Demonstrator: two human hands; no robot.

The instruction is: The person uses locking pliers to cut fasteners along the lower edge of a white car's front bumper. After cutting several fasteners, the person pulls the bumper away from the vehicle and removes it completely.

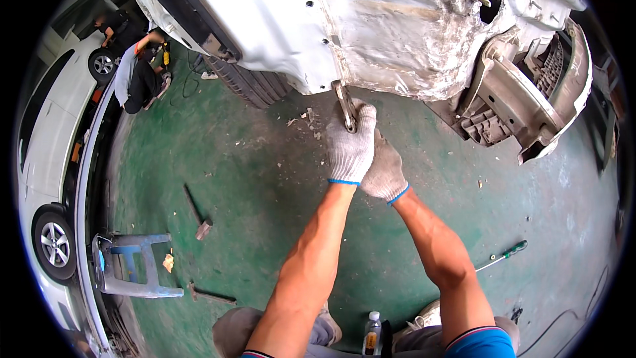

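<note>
Hands together: the left hand [351,147] is wrapped around a metal tool [343,103], the right [384,169] pressed against it, its own grip hidden. At eleven o'clock from them, the tool meets the white car body's [391,26] lower edge; a hammer [204,229] lies at eight, a screwdriver [514,249] at four.

Knit gloves [352,154] (blue-edged), blue sleeves [483,343]

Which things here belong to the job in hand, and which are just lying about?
In the job, apparently:
pliers, gripped in the gloved left hand
white car body, at the pliers' tip

Lying about, untouched:
hammer
second hammer
green-handled screwdriver
stool on its side
</note>
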